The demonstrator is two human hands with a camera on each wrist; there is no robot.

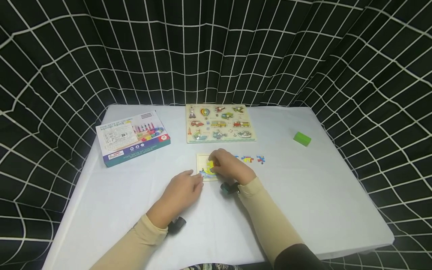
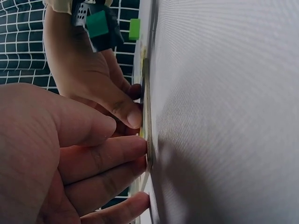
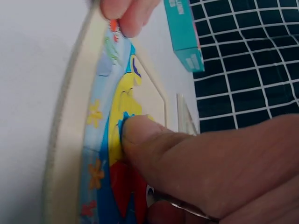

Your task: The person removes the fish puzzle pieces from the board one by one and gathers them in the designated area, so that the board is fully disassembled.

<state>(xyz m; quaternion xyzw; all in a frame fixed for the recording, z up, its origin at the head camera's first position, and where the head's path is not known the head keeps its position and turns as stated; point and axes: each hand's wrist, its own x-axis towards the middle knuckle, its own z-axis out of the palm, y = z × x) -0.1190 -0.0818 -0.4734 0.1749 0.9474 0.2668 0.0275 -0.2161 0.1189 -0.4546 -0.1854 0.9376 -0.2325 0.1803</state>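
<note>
A small jigsaw board [image 1: 202, 157] with a pale wooden frame lies on the white table, partly filled with yellow, blue and red pieces. My right hand [image 1: 229, 165] is over it, thumb and curled fingers pinching a puzzle piece [image 3: 150, 195] at the picture. The hand hides much of that piece. In the right wrist view the thumb [image 3: 140, 133] overlaps the yellow part of the picture [image 3: 124, 95]. My left hand [image 1: 182, 189] rests at the board's near left corner, its fingertips [image 2: 140, 145] touching the frame's edge with the fingers fairly straight.
Loose puzzle pieces [image 1: 247, 159] lie right of the board. Behind it is a larger wooden vehicle puzzle [image 1: 221, 129]. A boxed set [image 1: 133, 137] stands at the left, a green block [image 1: 302, 138] at the right. Dark gridded cloth [image 1: 202, 48] surrounds the table.
</note>
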